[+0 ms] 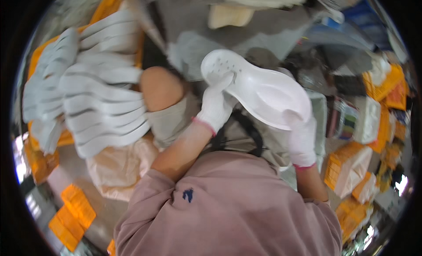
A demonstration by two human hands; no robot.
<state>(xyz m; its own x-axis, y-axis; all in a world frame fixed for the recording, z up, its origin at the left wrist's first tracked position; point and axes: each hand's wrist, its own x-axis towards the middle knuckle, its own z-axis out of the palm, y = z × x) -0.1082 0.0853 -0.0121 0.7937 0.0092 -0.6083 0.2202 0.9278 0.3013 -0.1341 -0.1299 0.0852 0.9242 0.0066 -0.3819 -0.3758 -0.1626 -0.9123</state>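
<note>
In front of my lap I hold a glossy white moulded plastic piece, shaped like a large sole. Small holes dot its narrower rounded end, and a shallow hollow marks the wider end. My left hand, in a white knit glove with a pink cuff, grips its near edge by the narrow end, thumb on top. At the wider end, my right hand, gloved the same way, is closed on the rim. The fingers under the piece are hidden. Both arms are bent, and the piece is tilted.
Nested stacks of similar white curved pieces stand at my left beside my bare knee, partly over an orange crate. A pale sack lies below them. More orange crates with white liners stand at right. Grey sheeting is ahead.
</note>
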